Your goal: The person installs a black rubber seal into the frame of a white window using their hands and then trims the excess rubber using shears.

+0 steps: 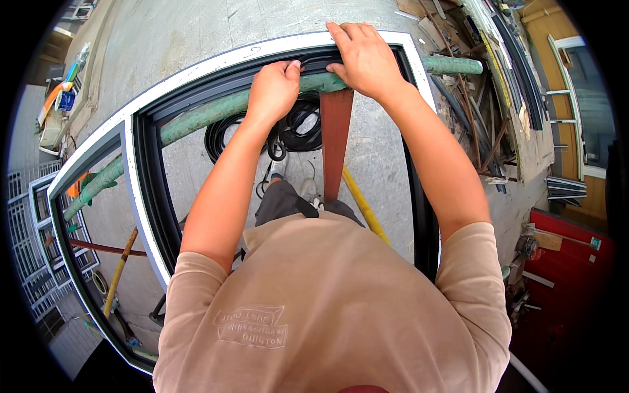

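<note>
A large window frame point(196, 75), white outside and black within, lies flat in front of me on green pipes. My left hand point(274, 93) is closed in a pinch at the inner groove of its far rail, on a thin black rubber strip point(316, 61) running along that groove. My right hand point(367, 60) lies over the same rail near the far right corner. Its fingers reach over the outer edge, and the thumb presses at the inner side by the strip. What lies under the right palm is hidden.
Below the opening, coils of black strip point(303, 128) lie on the concrete floor by my feet. A green pipe point(209, 121), a red-brown beam point(335, 144) and a yellow pole point(363, 203) pass beneath the frame. Scrap lengths point(472, 98) pile up at the right.
</note>
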The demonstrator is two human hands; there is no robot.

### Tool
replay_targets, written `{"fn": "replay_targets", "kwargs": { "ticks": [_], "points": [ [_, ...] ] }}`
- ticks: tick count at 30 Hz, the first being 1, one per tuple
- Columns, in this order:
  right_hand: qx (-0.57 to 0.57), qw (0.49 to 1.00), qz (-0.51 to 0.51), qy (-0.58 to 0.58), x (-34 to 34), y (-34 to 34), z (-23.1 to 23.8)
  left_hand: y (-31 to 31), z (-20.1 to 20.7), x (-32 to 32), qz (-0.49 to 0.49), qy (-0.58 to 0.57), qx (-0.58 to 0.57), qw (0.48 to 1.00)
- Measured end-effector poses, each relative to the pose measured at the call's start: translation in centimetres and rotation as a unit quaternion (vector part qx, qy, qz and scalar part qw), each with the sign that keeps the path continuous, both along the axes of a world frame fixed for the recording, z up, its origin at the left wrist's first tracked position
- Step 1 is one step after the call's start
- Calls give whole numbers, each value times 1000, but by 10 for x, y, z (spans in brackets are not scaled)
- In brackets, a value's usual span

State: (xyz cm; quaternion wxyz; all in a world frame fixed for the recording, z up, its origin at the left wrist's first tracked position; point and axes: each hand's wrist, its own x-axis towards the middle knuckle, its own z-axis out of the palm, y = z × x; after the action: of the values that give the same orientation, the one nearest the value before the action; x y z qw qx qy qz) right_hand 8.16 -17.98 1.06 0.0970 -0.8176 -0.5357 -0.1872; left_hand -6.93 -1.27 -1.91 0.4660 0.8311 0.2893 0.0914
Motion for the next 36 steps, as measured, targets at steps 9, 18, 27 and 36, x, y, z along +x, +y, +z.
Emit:
{"fn": "replay_targets", "kwargs": {
  "ticks": [9, 18, 27, 36],
  "points": [
    [117, 990, -44, 69, -30, 29, -20, 1, 3, -1, 7, -7, 4, 1000],
    [336, 931, -22, 141, -78, 29, -21, -3, 13, -2, 15, 3, -89, 996],
    [325, 693, -212, 608, -79, 28, -44, 5, -3, -4, 8, 1, -9, 1000],
    [350, 538, -131, 755, -65, 51, -53, 0, 6, -3, -25, 4, 42, 999]
  ]
}}
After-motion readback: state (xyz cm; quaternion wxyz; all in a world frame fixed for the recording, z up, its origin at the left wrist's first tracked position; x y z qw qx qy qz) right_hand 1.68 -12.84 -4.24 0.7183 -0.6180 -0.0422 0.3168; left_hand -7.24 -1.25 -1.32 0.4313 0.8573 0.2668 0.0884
